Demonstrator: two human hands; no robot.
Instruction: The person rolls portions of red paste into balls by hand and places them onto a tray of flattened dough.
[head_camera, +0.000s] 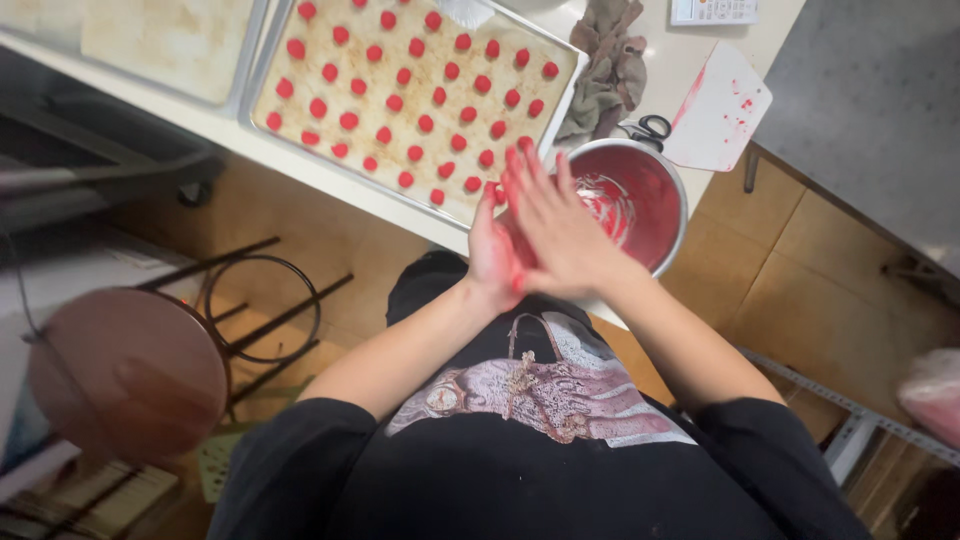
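My left hand and my right hand are pressed palm to palm in front of my chest, both smeared with red. What lies between the palms is hidden. Just beyond them stands a steel bowl smeared inside with red paste. To the left, on the white counter, lies a baking tray lined with paper and covered with several rows of small red balls.
A white scraper stained red, black-handled scissors and a grey cloth lie beyond the bowl. A second lined tray sits at the far left. A round brown stool stands on the tiled floor at my left.
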